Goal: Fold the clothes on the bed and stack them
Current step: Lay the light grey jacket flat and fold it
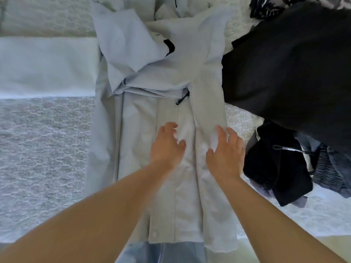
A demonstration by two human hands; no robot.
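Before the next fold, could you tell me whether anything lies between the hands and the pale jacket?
Nothing visible does. The left hand and right hand are already over the pale jacket, with the dark clothes off to its right.

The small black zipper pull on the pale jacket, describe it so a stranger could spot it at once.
Start at the pale grey jacket spread lengthwise down the bed. Above both hands, where the crumpled sleeve folds end, hangs the small black zipper pull. It is the only dark dangling tab on the light front.
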